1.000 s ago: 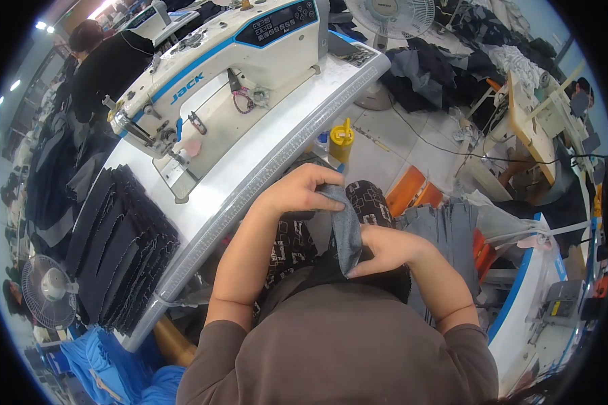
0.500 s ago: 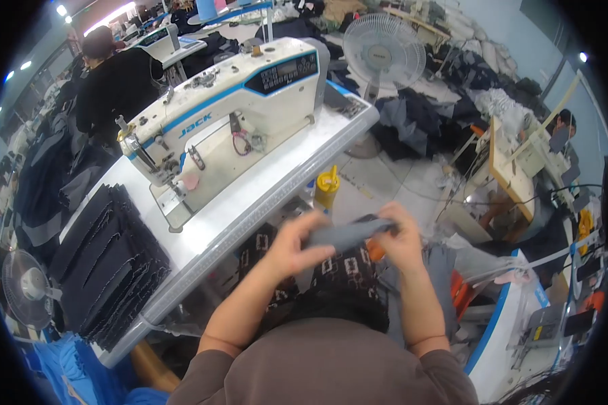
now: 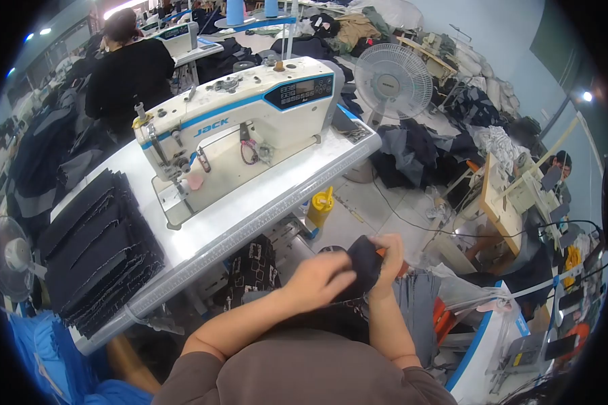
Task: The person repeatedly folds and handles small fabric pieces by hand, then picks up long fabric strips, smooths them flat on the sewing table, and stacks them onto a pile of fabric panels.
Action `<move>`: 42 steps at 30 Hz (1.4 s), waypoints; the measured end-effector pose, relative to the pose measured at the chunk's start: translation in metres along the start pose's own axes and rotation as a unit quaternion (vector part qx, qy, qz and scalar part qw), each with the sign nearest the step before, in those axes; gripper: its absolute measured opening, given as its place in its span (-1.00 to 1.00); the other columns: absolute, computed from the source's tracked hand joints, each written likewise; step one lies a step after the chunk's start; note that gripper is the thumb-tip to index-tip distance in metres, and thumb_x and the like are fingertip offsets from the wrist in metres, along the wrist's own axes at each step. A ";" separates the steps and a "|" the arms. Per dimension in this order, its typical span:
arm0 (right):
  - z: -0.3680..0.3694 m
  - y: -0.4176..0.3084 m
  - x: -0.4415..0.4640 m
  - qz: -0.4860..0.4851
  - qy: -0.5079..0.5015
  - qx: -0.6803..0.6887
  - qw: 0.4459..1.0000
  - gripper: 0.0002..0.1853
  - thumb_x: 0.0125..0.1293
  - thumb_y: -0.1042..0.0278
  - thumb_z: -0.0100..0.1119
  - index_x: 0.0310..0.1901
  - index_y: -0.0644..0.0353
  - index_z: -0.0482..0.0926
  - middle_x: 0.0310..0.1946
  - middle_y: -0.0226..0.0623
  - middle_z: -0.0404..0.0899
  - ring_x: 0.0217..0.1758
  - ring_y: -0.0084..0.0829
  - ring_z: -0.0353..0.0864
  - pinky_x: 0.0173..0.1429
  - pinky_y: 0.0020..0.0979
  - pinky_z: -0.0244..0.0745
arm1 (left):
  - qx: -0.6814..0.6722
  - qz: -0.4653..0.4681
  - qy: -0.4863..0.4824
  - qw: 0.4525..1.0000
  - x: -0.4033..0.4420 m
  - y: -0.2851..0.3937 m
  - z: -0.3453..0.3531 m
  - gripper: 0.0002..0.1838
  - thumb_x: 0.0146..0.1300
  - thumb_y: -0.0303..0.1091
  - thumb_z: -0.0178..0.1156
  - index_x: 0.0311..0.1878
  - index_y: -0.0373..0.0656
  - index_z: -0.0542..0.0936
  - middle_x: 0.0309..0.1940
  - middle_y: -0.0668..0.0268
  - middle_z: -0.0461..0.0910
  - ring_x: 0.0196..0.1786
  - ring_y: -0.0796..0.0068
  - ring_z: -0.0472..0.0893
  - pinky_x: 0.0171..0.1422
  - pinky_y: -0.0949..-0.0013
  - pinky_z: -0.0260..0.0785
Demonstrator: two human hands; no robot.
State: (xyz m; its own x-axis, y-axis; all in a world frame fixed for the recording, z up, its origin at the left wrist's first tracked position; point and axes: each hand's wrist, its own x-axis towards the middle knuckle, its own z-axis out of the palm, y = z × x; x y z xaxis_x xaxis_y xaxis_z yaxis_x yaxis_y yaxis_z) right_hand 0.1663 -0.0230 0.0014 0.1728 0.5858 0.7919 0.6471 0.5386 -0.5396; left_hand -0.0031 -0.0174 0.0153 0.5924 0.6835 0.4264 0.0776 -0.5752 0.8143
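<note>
A small piece of dark fabric (image 3: 365,265) is held up over my lap. My right hand (image 3: 389,262) grips its right side, and a small orange object (image 3: 382,252) shows by those fingers; its kind cannot be made out. My left hand (image 3: 316,280), somewhat blurred, is at the fabric's left edge with its fingers stretched out and apart. Ahead of me is a white JACK sewing machine (image 3: 243,111) on a white table (image 3: 213,233). At the table's left end lies a stack of dark cut fabric pieces (image 3: 101,250) with frayed edges.
A yellow bottle (image 3: 319,208) stands beyond my hands, near the table edge. Fans are at the back (image 3: 393,82) and far left (image 3: 11,253). Blue fabric (image 3: 54,358) hangs at lower left; grey fabric (image 3: 417,314) lies at my right. Another person (image 3: 128,74) is at upper left.
The fabric was stretched flat between both hands, grey side showing; now it is tilted up with a dark side showing. My left fingers have loosened. The view has shifted slightly.
</note>
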 end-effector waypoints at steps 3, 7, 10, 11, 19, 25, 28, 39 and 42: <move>0.003 -0.006 0.000 -0.001 -0.018 0.026 0.999 -0.78 -0.03 0.50 0.28 -0.30 0.26 0.52 -0.44 -0.24 0.41 -0.38 -0.35 0.43 -0.29 -0.42 0.35 | -0.039 -0.059 0.093 0.993 0.010 -0.011 0.007 -0.82 0.25 -0.33 0.15 -0.18 -0.25 0.50 -0.41 0.20 0.50 -0.31 0.33 0.52 -0.22 0.34 0.37; 0.001 -0.009 0.000 -0.004 -0.053 0.028 0.998 -0.79 -0.02 0.50 0.26 -0.29 0.26 0.52 -0.43 -0.23 0.42 -0.38 -0.36 0.43 -0.29 -0.44 0.34 | -0.069 -0.072 0.080 0.992 0.017 -0.021 0.001 -0.81 0.26 -0.35 0.17 -0.19 -0.28 0.50 -0.41 0.28 0.50 -0.31 0.49 0.50 -0.23 0.41 0.34; -0.003 -0.007 0.001 0.015 -0.077 0.043 0.996 -0.80 -0.02 0.49 0.26 -0.30 0.24 0.52 -0.44 -0.23 0.43 -0.39 -0.33 0.42 -0.28 -0.41 0.33 | -0.127 -0.098 0.047 0.986 0.019 -0.026 0.002 -0.79 0.27 -0.29 0.15 -0.23 -0.27 0.48 -0.45 0.10 0.49 -0.36 0.21 0.51 -0.24 0.29 0.33; -0.005 -0.006 0.004 0.015 -0.109 0.030 0.993 -0.80 -0.03 0.48 0.25 -0.31 0.23 0.52 -0.46 -0.24 0.42 -0.39 -0.31 0.42 -0.27 -0.39 0.32 | -0.127 -0.098 0.046 0.986 0.019 -0.028 0.001 -0.79 0.27 -0.29 0.15 -0.23 -0.27 0.48 -0.45 0.10 0.49 -0.36 0.21 0.51 -0.24 0.29 0.33; -0.004 -0.002 0.005 -0.057 -0.125 -0.066 0.988 -0.84 -0.05 0.43 0.23 -0.38 0.20 0.51 -0.52 -0.29 0.41 -0.38 -0.24 0.39 -0.22 -0.32 0.29 | 0.048 -0.066 0.046 0.996 0.019 -0.016 0.003 -0.80 0.28 -0.32 0.06 -0.35 -0.27 0.41 -0.41 -0.04 0.49 -0.26 -0.12 0.50 -0.22 0.10 0.31; 0.002 0.003 -0.005 -0.030 -0.050 -0.073 0.996 -0.83 -0.03 0.40 0.22 -0.37 0.20 0.50 -0.53 -0.30 0.40 -0.38 -0.24 0.38 -0.16 -0.29 0.26 | -0.011 -0.060 0.055 0.997 0.017 -0.023 0.001 -0.81 0.28 -0.33 0.07 -0.34 -0.27 0.43 -0.41 -0.02 0.48 -0.25 -0.10 0.50 -0.20 0.08 0.32; -0.007 0.000 0.006 -0.046 -0.125 -0.051 0.990 -0.82 -0.03 0.39 0.22 -0.37 0.19 0.49 -0.55 -0.30 0.39 -0.42 -0.26 0.38 -0.16 -0.29 0.25 | -0.017 -0.051 0.036 0.998 0.015 -0.027 -0.003 -0.82 0.29 -0.34 0.08 -0.28 -0.28 0.46 -0.40 0.03 0.47 -0.27 0.00 0.49 -0.19 0.16 0.34; -0.002 0.002 -0.008 -0.054 -0.070 -0.093 0.992 -0.86 0.00 0.40 0.20 -0.40 0.18 0.46 -0.57 -0.33 0.37 -0.49 -0.31 0.40 -0.14 -0.28 0.24 | 0.067 0.008 0.040 0.997 0.013 -0.019 0.001 -0.88 0.26 -0.37 0.10 -0.27 -0.24 0.49 -0.40 0.08 0.49 -0.25 -0.02 0.51 -0.19 0.14 0.36; -0.005 0.000 -0.003 -0.077 -0.078 -0.087 0.990 -0.85 0.00 0.40 0.21 -0.37 0.19 0.48 -0.58 -0.33 0.38 -0.48 -0.30 0.40 -0.14 -0.29 0.25 | 0.063 0.002 0.049 0.997 0.012 -0.018 0.004 -0.88 0.26 -0.38 0.11 -0.27 -0.24 0.49 -0.41 0.08 0.49 -0.27 -0.01 0.51 -0.20 0.15 0.36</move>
State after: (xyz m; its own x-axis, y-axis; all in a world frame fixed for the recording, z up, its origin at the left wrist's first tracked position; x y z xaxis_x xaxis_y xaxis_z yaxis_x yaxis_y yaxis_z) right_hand 0.1692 -0.0274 0.0006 -0.0460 0.5990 0.7994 0.7768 0.5246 -0.3484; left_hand 0.0055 -0.0007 0.0041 0.5125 0.7179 0.4712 0.1791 -0.6260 0.7590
